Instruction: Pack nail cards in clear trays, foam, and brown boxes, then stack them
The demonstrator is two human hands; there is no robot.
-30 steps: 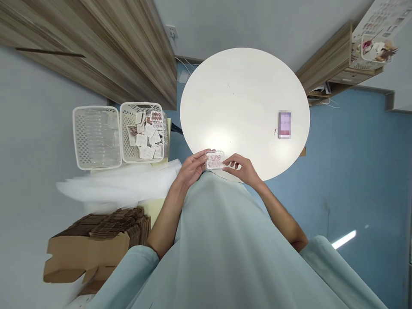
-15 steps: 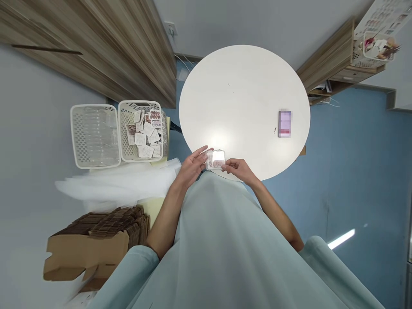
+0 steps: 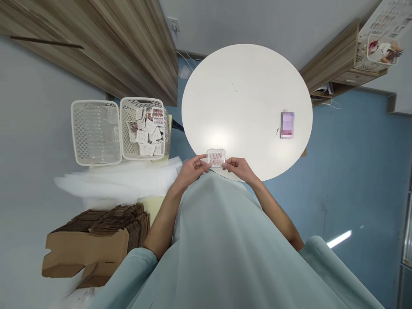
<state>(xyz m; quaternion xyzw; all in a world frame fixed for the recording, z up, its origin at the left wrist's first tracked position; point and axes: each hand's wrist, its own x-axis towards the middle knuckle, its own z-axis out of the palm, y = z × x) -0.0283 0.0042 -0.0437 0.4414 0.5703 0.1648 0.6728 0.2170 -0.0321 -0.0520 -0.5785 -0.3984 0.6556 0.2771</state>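
Between my two hands, at the near edge of the round white table (image 3: 244, 81), is a small clear plastic case (image 3: 216, 157). Rows of small pinkish oval pieces, which look like press-on nails, show through its lid. My left hand (image 3: 192, 171) grips the case by its left side, the thumb at the lower left corner and a finger along the upper left. From the other side, the thumb and fingertips of my right hand (image 3: 240, 168) pinch the lower right corner. The case looks closed, its face turned up towards me.
A phone with a blurred screen (image 3: 287, 125) lies at the table's right. To the left stand a white basket of clear cases (image 3: 73, 133) and a white basket of printed cards (image 3: 124, 148). Nearer are white foam sheets (image 3: 119, 180) and stacked folded cardboard boxes (image 3: 86, 249).
The fingers of my left hand have shifted down off the face of the case onto its left side. The glare on the lid is gone, so the rows inside show clearly.
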